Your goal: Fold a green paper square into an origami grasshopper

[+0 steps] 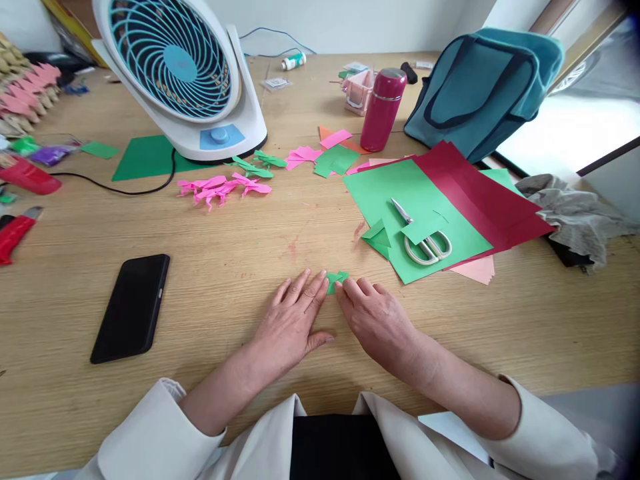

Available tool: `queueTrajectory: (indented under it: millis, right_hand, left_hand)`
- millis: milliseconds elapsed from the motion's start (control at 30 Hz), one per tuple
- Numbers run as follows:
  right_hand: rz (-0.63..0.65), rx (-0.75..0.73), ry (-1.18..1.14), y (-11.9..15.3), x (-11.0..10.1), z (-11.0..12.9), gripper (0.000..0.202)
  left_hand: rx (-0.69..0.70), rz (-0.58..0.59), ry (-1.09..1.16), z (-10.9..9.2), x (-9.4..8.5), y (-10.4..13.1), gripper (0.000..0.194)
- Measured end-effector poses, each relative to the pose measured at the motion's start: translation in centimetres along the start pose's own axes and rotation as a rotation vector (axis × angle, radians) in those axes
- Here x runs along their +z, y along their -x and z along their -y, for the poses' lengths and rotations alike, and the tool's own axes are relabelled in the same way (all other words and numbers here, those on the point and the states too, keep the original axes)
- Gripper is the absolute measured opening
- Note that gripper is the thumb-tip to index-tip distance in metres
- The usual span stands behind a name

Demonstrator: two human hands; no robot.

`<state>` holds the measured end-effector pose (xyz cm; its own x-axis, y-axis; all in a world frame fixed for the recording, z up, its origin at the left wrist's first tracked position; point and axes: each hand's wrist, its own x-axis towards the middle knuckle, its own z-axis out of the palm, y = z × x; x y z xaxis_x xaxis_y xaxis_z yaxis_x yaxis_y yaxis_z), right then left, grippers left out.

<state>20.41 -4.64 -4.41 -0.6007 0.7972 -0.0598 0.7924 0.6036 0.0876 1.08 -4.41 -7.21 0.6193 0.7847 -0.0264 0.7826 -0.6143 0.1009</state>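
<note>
A small folded piece of green paper point(337, 283) lies on the table between my two hands. My left hand point(293, 317) rests flat, fingers stretched out, with its fingertips at the paper's left edge. Curled and closed, my right hand point(377, 317) pinches or presses the right edge; its fingers hide part of the paper. Up and to the right, a folded green paper triangle point(379, 237) lies beside a large green sheet point(375, 193). On that sheet are white-handled scissors point(425, 250), partly covered by a small green paper piece point(420, 230).
A black phone point(131, 308) lies left. Pink folded figures point(220, 189) and green ones point(253, 167) sit before a white fan point(220, 137). Dark red sheets point(480, 193), a magenta bottle point(383, 110) and a teal bag point(475, 93) stand right. A red box cutter point(17, 233) is far left.
</note>
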Motion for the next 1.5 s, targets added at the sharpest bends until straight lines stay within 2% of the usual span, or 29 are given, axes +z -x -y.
queueTrajectory:
  millis: [267,400,500,633,667,800,933,1100,1267,1367,1500]
  right_hand:
    - [-0.004,0.062,0.134,0.2,0.9,2.3,0.040]
    - [-0.062,0.013,-0.018,-0.3,0.5,0.5,0.029]
    - [-0.209,0.028,-0.175,-0.9,0.3,-1.6,0.023]
    - [-0.373,0.081,-0.313,-1.3,0.9,-3.0,0.023]
    - [-0.386,0.092,-0.345,-1.4,1.0,-3.2,0.022]
    - [-0.405,0.123,-0.455,-1.6,1.4,-3.4,0.023]
    - [-0.445,0.150,-0.520,-1.7,1.5,-3.6,0.023]
    - [-0.478,0.166,-0.644,-1.9,1.5,-3.5,0.024]
    - [-0.572,0.245,-0.939,-2.0,1.3,-3.7,0.016]
    - [-0.492,0.286,-1.120,-2.2,1.2,-3.8,0.015]
    - [-0.345,0.232,-1.346,-2.4,1.3,-3.5,0.021]
  left_hand:
    - [-0.050,-0.020,0.007,-0.5,0.2,0.2,0.076]
    - [-0.073,-0.121,0.021,-0.9,0.1,-0.2,0.048]
    - [-0.110,-0.217,0.060,-0.8,-0.5,-1.3,0.032]
    - [-0.192,-0.212,0.153,-0.4,-1.3,-3.2,0.010]
    - [-0.212,-0.192,0.201,-0.3,-1.5,-3.6,0.010]
    - [-0.336,-0.166,0.385,0.1,-1.8,-4.4,0.029]
    - [-0.360,-0.099,0.488,0.2,-2.0,-4.6,0.023]
    - [-0.368,-0.143,0.707,0.1,-1.6,-4.7,0.023]
    - [-0.423,-0.239,1.137,0.4,-1.2,-4.7,0.018]
    - [-0.409,-0.268,1.315,0.6,-1.2,-4.8,0.021]
    - [-0.375,-0.246,1.471,0.2,-1.3,-4.9,0.026]
